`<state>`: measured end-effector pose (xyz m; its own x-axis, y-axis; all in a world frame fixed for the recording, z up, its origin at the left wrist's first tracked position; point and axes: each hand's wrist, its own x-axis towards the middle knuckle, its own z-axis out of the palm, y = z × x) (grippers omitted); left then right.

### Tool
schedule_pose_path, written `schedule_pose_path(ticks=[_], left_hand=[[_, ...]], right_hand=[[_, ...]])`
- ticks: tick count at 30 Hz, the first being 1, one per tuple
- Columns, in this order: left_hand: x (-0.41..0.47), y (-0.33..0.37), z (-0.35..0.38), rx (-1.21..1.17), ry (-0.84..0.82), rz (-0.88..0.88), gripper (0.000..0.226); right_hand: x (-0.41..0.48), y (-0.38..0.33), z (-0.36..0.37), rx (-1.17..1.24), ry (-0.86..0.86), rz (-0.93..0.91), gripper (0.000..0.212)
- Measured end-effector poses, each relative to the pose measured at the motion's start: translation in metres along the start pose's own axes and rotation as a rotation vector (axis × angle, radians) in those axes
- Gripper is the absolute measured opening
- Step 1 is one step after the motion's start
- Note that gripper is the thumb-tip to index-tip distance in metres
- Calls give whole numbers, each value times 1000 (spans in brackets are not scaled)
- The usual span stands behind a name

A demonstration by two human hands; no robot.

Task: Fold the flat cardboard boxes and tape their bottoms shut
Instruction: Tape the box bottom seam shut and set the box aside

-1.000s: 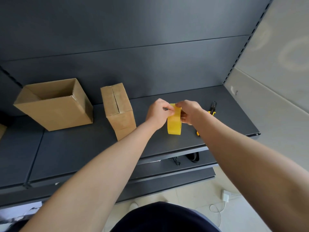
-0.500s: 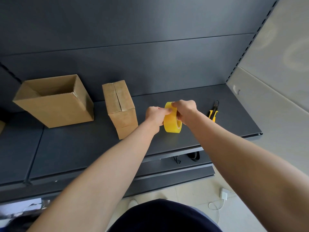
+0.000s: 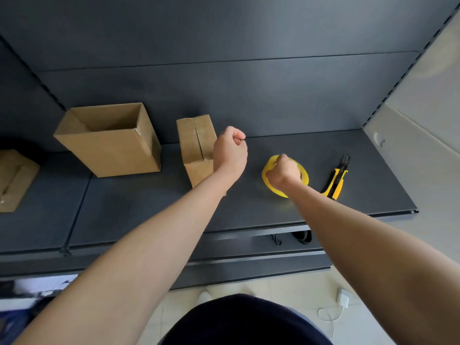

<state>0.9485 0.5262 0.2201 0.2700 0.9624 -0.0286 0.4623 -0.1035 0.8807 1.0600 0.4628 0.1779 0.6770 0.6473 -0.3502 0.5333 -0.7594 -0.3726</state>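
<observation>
Currently, the yellow tape roll [image 3: 302, 176] is gripped by the right hand [image 3: 282, 174], whose fingers are closed around it just above the dark shelf [image 3: 311, 150]. The roll is partly hidden behind that hand, so only its rim is seen on either side. The left hand [image 3: 230, 150] is raised further left, well apart from the roll, with thumb and forefinger pinched together as a loose fist; whether a strip of tape is stretched between the two hands cannot be told, since none is clearly visible. Just behind the left hand, a small closed cardboard box [image 3: 196, 143] is stood on the shelf, its two flaps met along a seam on its upper face. Further left, a larger cardboard box [image 3: 112, 143] is set open side up, apart from the small one. At the far left edge, a flat piece of cardboard [image 3: 15, 179] is laid on the shelf. To the right of the roll, a yellow and black utility knife [image 3: 337, 179] is rested on the shelf, near the right forearm but not touched by either hand.
</observation>
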Motion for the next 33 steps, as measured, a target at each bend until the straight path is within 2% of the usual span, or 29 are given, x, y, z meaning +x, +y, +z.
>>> schedule_pose_path(ticks=[2, 5, 8, 11, 13, 15, 17, 21, 23, 24, 27, 30, 33], left_hand=[[7, 2, -21, 105, 144, 64, 18], [23, -12, -50, 155, 248, 15, 19], [33, -32, -70, 187, 208, -106, 18], [34, -46, -82, 150, 119, -182, 29], [34, -52, -86, 133, 56, -206, 42], [34, -53, -88, 125, 1, -205, 56], [36, -52, -88, 105, -37, -208, 71], [43, -48, -90, 64, -167, -210, 95], [47, -46, -91, 93, -247, -213, 92], [49, -46, -91, 111, -275, -213, 88], [56, -54, -91, 161, -310, -186, 74], [62, -64, -91, 226, -302, -134, 66], [70, -70, -90, 263, -342, -102, 66]], right_hand=[[-1, -2, 6, -73, -35, -29, 57], [0, -4, 15, -92, -71, -15, 63], [1, -5, 24, -135, -81, -6, 59], [1, -9, 27, -167, -80, 13, 44], [-1, -17, 26, -250, 11, 1, 35], [0, -31, 23, -309, 152, -60, 36], [1, -53, 18, -150, 137, -113, 41], [-11, -92, 10, 423, -278, -91, 55], [-19, -100, 11, 445, -394, -86, 62], [-19, -101, 14, 433, -415, -92, 57], [-16, -102, 25, 409, -394, -108, 36], [-16, -101, 33, 359, -363, -111, 43], [-19, -103, 33, 339, -363, -110, 45]])
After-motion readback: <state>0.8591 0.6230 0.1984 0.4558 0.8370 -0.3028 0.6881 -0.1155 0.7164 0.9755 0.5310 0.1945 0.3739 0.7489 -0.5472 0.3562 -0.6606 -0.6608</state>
